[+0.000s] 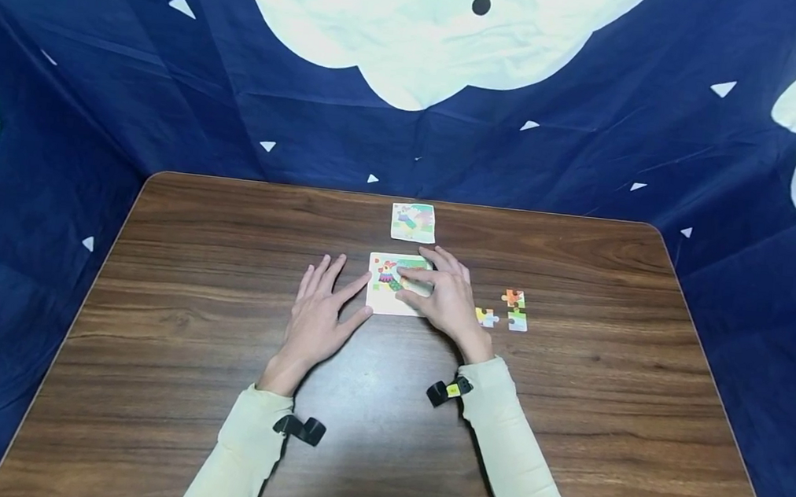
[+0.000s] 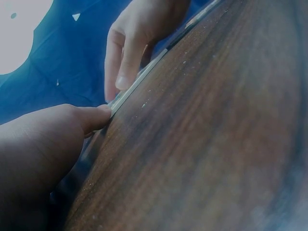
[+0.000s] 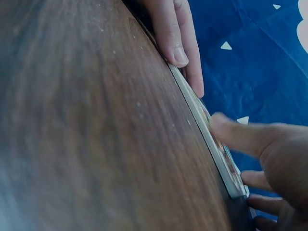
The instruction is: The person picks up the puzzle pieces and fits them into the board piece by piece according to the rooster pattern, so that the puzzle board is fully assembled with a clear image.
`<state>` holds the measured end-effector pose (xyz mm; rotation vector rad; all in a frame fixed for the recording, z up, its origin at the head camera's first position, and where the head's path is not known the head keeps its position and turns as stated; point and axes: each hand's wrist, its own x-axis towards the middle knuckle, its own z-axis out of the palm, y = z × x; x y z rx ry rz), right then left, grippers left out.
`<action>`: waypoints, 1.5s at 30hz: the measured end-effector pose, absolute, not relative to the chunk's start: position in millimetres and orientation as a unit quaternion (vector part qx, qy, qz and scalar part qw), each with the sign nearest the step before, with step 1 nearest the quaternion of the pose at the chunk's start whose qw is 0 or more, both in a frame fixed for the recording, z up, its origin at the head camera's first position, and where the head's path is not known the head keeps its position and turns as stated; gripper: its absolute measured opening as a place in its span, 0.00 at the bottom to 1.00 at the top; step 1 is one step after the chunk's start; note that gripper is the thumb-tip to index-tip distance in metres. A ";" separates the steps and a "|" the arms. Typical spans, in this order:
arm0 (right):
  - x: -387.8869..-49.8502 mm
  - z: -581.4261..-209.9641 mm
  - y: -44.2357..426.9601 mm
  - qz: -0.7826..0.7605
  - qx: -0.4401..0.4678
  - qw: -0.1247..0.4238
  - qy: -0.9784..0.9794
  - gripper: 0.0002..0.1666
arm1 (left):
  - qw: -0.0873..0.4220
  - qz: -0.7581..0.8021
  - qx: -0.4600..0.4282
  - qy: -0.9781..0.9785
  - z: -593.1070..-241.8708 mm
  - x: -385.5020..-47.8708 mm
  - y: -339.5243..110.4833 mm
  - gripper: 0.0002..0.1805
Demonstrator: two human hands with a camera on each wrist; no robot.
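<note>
A small jigsaw board (image 1: 382, 304) with a white border and a colourful bird picture lies flat on the table. My left hand (image 1: 317, 316) rests at its left side, fingers spread, with thumb and index finger touching the edge. Over the right part of the board is my right hand (image 1: 451, 296), its thumb and index fingertips on the picture. In the right wrist view that thumb (image 3: 236, 134) touches the top of the board (image 3: 211, 139). The right hand covers part of the picture, and I see no piece gripped between its fingers.
To the right of the board lie loose jigsaw pieces: one (image 1: 486, 317) near the right wrist, an orange one (image 1: 514, 298) and a green-blue one (image 1: 517, 322). A picture card (image 1: 413, 222) lies behind the board, near the back of the wooden table (image 1: 226, 265). A blue cloth (image 1: 170, 86) hangs behind.
</note>
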<state>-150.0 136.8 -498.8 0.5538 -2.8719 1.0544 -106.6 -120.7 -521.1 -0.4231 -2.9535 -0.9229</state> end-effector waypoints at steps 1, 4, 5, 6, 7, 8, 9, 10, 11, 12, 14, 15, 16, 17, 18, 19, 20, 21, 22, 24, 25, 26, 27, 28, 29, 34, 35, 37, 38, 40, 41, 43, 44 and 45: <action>-150.5 -498.2 138.1 0.346 0.180 0.015 -0.921 0.27 | 0.009 -0.294 -0.135 -0.946 -521.3 -106.7 -120.7 0.35; -152.5 -495.5 143.5 0.367 0.182 0.012 -0.912 0.28 | 0.009 -0.292 -0.135 -0.947 -522.3 -106.9 -120.9 0.35; -153.1 -493.9 145.7 0.375 0.180 0.010 -0.909 0.28 | 0.009 -0.292 -0.135 -0.947 -522.3 -106.8 -121.1 0.35; -153.8 -492.1 148.5 0.381 0.178 0.008 -0.907 0.28 | 0.009 -0.292 -0.135 -0.947 -521.9 -106.9 -120.9 0.35; -154.5 -490.8 151.4 0.384 0.176 0.006 -0.906 0.27 | 0.010 -0.292 -0.135 -0.947 -521.9 -107.1 -120.6 0.35; -155.0 -488.8 154.4 0.389 0.175 0.003 -0.904 0.27 | 0.010 -0.292 -0.136 -0.947 -521.7 -107.2 -120.4 0.35; -155.5 -487.2 157.4 0.392 0.174 0.000 -0.903 0.27 | 0.010 -0.293 -0.135 -0.947 -521.1 -107.2 -120.3 0.35; -156.0 -485.4 160.3 0.395 0.173 -0.004 -0.902 0.26 | 0.010 -0.294 -0.135 -0.946 -520.9 -107.1 -120.3 0.35; -156.2 -483.1 163.2 0.399 0.174 -0.007 -0.900 0.26 | 0.010 -0.295 -0.135 -0.946 -520.6 -107.0 -120.3 0.35; -156.5 -481.3 166.1 0.402 0.173 -0.010 -0.899 0.26 | 0.011 -0.296 -0.135 -0.946 -520.3 -107.0 -120.3 0.35; -157.3 -477.7 172.0 0.408 0.175 -0.013 -0.896 0.26 | 0.010 -0.297 -0.136 -0.945 -519.8 -107.0 -120.2 0.35; -157.8 -476.0 175.0 0.409 0.175 -0.014 -0.895 0.26 | 0.011 -0.298 -0.136 -0.945 -519.9 -106.9 -120.2 0.35; -158.1 -473.8 178.1 0.409 0.177 -0.015 -0.895 0.26 | 0.011 -0.298 -0.136 -0.945 -519.8 -106.9 -120.2 0.35; -158.4 -471.9 181.3 0.410 0.177 -0.015 -0.895 0.26 | 0.011 -0.298 -0.136 -0.945 -519.8 -107.0 -120.2 0.35; -158.5 -470.0 184.8 0.409 0.177 -0.017 -0.895 0.26 | 0.011 -0.298 -0.136 -0.945 -519.8 -107.0 -120.2 0.35; -158.8 -468.7 188.5 0.408 0.176 -0.016 -0.896 0.25 | 0.011 -0.298 -0.136 -0.945 -519.8 -107.1 -120.1 0.35; -158.8 -467.0 192.4 0.407 0.174 -0.017 -0.897 0.25 | 0.012 -0.298 -0.136 -0.945 -519.9 -107.1 -120.1 0.35; -158.8 -465.9 196.4 0.406 0.170 -0.019 -0.897 0.25 | 0.012 -0.298 -0.136 -0.945 -519.9 -107.1 -120.1 0.35; -158.4 -465.0 200.6 0.406 0.167 -0.019 -0.898 0.25 | 0.012 -0.299 -0.136 -0.944 -519.5 -107.1 -120.1 0.35; -158.2 -464.0 209.2 0.408 0.159 -0.017 -0.899 0.25 | 0.013 -0.299 -0.137 -0.944 -519.5 -107.2 -120.0 0.35; -158.2 -463.7 213.3 0.410 0.154 -0.014 -0.899 0.25 | 0.013 -0.299 -0.137 -0.944 -519.6 -107.2 -120.0 0.35; -157.9 -463.0 217.4 0.413 0.150 -0.012 -0.898 0.25 | 0.014 -0.299 -0.137 -0.944 -519.5 -107.2 -120.0 0.35; -157.5 -462.7 221.4 0.417 0.147 -0.009 -0.897 0.25 | 0.013 -0.299 -0.137 -0.944 -519.3 -107.2 -120.0 0.35; -157.2 -462.2 225.3 0.421 0.144 -0.007 -0.896 0.24 | 0.013 -0.299 -0.137 -0.944 -519.1 -107.1 -120.1 0.35; -157.2 -462.3 229.1 0.423 0.140 -0.005 -0.895 0.24 | 0.013 -0.299 -0.137 -0.944 -519.0 -107.1 -120.1 0.35; -155.7 -462.9 247.6 0.440 0.120 0.000 -0.890 0.22 | 0.009 -0.302 -0.134 -0.944 -518.4 -106.4 -120.5 0.34; -155.4 -463.3 251.7 0.442 0.115 0.002 -0.890 0.21 | 0.009 -0.304 -0.134 -0.943 -518.4 -106.3 -120.6 0.34; -154.7 -463.7 260.2 0.445 0.107 0.005 -0.889 0.20 | 0.008 -0.304 -0.134 -0.943 -518.3 -106.3 -120.7 0.34; -154.1 -463.9 264.8 0.445 0.104 0.006 -0.889 0.20 | 0.008 -0.304 -0.134 -0.943 -518.3 -106.3 -120.7 0.34; -152.8 -464.2 274.0 0.446 0.100 0.007 -0.889 0.19 | 0.008 -0.304 -0.134 -0.943 -518.4 -106.5 -120.7 0.34; -152.0 -464.4 278.5 0.448 0.096 0.005 -0.889 0.19 | 0.008 -0.304 -0.134 -0.943 -518.3 -106.5 -120.6 0.34; -149.5 -464.4 287.7 0.451 0.091 -0.002 -0.888 0.18 | 0.008 -0.303 -0.135 -0.943 -518.4 -106.7 -120.6 0.34; -148.1 -464.6 292.1 0.455 0.087 -0.006 -0.886 0.18 | 0.007 -0.302 -0.135 -0.944 -518.4 -106.8 -120.5 0.34; -146.7 -465.0 296.2 0.459 0.084 -0.010 -0.884 0.18 | 0.007 -0.301 -0.135 -0.944 -518.3 -106.8 -120.4 0.34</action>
